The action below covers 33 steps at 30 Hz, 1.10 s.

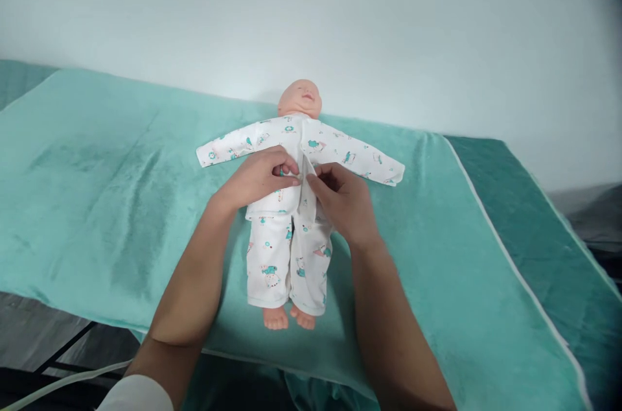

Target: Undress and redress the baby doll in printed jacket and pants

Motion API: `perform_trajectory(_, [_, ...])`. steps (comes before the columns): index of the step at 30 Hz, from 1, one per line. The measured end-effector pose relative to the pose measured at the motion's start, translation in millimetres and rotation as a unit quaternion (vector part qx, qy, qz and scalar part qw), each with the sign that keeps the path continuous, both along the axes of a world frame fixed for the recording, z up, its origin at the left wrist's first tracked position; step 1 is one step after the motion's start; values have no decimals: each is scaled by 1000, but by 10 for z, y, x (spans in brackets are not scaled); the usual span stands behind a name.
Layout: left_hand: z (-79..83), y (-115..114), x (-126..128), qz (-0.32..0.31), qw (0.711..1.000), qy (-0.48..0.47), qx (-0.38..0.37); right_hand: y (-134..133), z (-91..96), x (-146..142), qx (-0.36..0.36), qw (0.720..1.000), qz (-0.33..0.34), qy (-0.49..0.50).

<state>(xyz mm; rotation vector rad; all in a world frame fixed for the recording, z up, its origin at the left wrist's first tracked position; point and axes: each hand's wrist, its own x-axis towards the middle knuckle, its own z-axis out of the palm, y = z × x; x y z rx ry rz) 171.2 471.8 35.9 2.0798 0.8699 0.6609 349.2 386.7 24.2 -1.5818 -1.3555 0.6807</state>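
Note:
A baby doll (300,97) lies on its back, dressed in a white long-sleeved baby shirt (286,132) and matching trousers (269,258), both printed with small green and pink figures. Its bare feet stick out at the bottom. The shirt's front is parted down the middle. My left hand (267,172) is over the chest, thumb and fingertips closed at the left front edge. With my right hand (344,197) I pinch the other front edge, which is lifted and slightly folded. The fasteners between my fingertips are too small to make out.
Light green cloth (97,203) covers the table under the doll, with a darker green cloth (544,223) at the right. Behind stands a white wall (311,15). A pale tube or cord (72,380) runs at the lower left, near a black table leg (65,349).

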Motion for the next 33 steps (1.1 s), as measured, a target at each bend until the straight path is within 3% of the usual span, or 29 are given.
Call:
perform_trajectory(6, [18, -25, 17, 1, 1000, 3, 20, 47, -103, 43, 5, 991, 28, 130])
perform_trajectory(11, [71, -80, 18, -19, 987, -103, -123, 78, -127, 45, 10, 977, 31, 213])
perform_trajectory(16, [68, -132, 93, -5, 969, -168, -179, 94, -169, 48, 41, 963, 29, 263])
perform_trajectory(23, [61, -105, 103, -11, 957, -194, -214, 90, -136, 20, 59, 966, 36, 248])
perform_trajectory(33, [6, -79, 104, -1, 958, -200, -206, 79, -143, 40, 60, 967, 53, 242])
